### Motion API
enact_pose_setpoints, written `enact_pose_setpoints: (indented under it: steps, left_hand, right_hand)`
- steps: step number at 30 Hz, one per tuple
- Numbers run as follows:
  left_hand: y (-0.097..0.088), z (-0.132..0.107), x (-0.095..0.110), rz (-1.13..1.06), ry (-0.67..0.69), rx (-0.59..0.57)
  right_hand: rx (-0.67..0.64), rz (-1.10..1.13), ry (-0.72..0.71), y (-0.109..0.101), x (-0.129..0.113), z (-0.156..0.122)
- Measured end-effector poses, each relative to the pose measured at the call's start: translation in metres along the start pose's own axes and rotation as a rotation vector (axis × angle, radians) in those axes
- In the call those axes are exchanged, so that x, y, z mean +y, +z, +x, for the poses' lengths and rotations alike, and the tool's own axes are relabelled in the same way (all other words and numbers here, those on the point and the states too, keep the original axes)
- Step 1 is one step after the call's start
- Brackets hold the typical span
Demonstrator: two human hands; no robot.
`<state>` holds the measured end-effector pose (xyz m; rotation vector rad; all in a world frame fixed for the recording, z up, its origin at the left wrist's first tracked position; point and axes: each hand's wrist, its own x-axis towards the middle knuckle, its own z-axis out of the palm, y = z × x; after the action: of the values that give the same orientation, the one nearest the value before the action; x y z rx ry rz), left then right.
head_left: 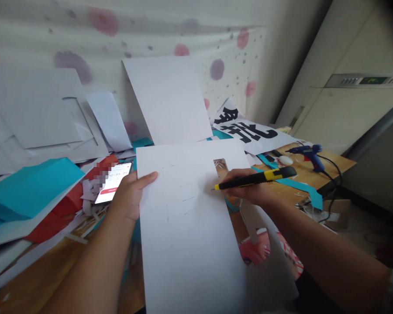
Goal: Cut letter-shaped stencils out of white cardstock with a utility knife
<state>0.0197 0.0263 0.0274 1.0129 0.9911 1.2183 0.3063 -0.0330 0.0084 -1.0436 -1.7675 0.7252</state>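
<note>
A large white sheet of board (pixel 186 218) lies in front of me with faint cut lines on it. My left hand (pixel 131 194) grips its left edge, thumb lying on top. My right hand (pixel 249 187) is closed round a yellow and black utility knife (pixel 258 178), its tip touching the board near the right edge, beside a notch cut out of the sheet.
A phone (pixel 113 182) with a lit screen lies left of my left hand. Teal (pixel 29 185), red and white paper scraps pile up on the left. A blue glue gun (pixel 309 153) with a black cord lies at the right, behind it a printed sheet (pixel 249 128) with black characters.
</note>
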Motion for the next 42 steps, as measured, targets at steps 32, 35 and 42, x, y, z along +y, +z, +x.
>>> enact_pose_setpoints:
  steps: [32,35,42]
  left_hand:
    - [-0.0012,0.0022,-0.0031,0.004,0.013,-0.014]
    - [-0.0006,0.0017,-0.002,-0.005,0.001,-0.004]
    - [0.0015,-0.0003,0.0004,0.041,0.016,0.017]
  right_hand:
    - [0.043,0.072,0.158,0.0051,0.0017,-0.0008]
    - [0.019,0.058,0.167,0.0035,0.0023,-0.0006]
    - [0.028,0.138,0.164,0.0048,0.0057,0.0006]
